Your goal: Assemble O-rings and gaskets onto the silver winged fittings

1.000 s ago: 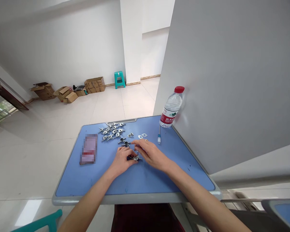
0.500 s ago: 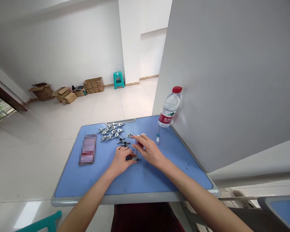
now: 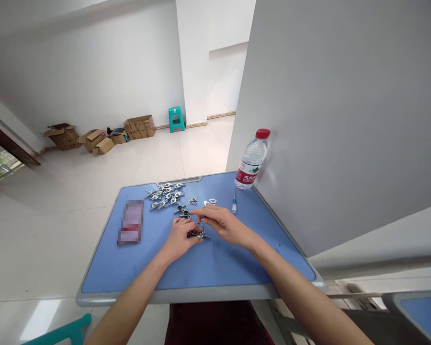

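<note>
My left hand (image 3: 180, 238) is closed on a small silvery metal fitting (image 3: 200, 235), pressing it against the blue tabletop. My right hand (image 3: 224, 224) curls over a screwdriver whose thin shaft (image 3: 203, 228) stands upright on that fitting; its handle is mostly hidden by the fingers. Just beyond the hands lie two fittings with round black centres (image 3: 186, 213). Further back, several similar metal fittings (image 3: 167, 195) are piled. Flat oval metal plates (image 3: 212, 201) and a small loose bracket (image 3: 193, 201) rest behind my right hand.
A second screwdriver with a clear blue handle (image 3: 234, 206) lies near a red-capped water bottle (image 3: 251, 160) by the grey partition (image 3: 337, 120). A blurred flat phone-like object (image 3: 131, 223) is on the left of the desk (image 3: 129, 273). Cardboard boxes (image 3: 140, 127) and a green stool (image 3: 176, 119) stand by the wall.
My right hand has dropped lower over the screwdriver and turned flatter, uncovering the oval plates behind it. My left hand and the fitting have stayed in place.
</note>
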`<action>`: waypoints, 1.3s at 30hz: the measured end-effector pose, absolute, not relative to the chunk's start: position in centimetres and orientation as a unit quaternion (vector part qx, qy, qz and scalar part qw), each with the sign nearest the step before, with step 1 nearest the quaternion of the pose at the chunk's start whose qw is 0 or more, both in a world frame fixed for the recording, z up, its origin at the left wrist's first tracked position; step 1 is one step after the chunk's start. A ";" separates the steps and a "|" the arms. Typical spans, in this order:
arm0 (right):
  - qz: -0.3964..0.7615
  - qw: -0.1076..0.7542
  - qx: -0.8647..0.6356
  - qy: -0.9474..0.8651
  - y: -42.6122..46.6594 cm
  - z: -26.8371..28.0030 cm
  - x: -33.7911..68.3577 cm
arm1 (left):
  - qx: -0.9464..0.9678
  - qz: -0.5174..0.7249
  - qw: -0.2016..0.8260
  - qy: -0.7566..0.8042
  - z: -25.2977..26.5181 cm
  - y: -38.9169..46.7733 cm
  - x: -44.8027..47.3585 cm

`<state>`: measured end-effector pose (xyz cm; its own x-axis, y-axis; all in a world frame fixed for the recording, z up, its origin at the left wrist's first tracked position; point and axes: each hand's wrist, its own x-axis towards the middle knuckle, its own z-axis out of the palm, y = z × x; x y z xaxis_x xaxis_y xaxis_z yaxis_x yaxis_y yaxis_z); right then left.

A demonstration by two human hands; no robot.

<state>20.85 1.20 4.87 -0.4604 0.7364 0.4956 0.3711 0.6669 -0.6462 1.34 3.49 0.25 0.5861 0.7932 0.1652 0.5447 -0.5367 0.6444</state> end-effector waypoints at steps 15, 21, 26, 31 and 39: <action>0.304 0.442 -0.376 -0.756 1.3 4.2 21.5 | 0.848 0.235 0.273 0.389 0.3 3.4 1.3; 0.258 0.424 -0.380 -0.781 1.1 4.3 21.4 | 0.849 0.227 0.265 0.396 0.5 3.3 1.3; 0.276 0.484 -0.394 -0.731 1.4 3.3 20.5 | 0.848 0.228 0.266 0.399 0.7 3.1 1.3; 0.374 0.488 -0.396 -0.682 1.1 3.3 20.2 | 0.844 0.232 0.269 0.402 0.6 3.0 1.3; 0.349 0.454 -0.358 -0.738 1.0 4.1 20.5 | 0.844 0.229 0.270 0.404 0.5 3.0 1.2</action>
<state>20.48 1.01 4.07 -0.3317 0.8451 0.4192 0.2116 0.4997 -0.8400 1.16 2.97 0.53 0.5692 0.8047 0.1685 0.5577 -0.5285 0.6400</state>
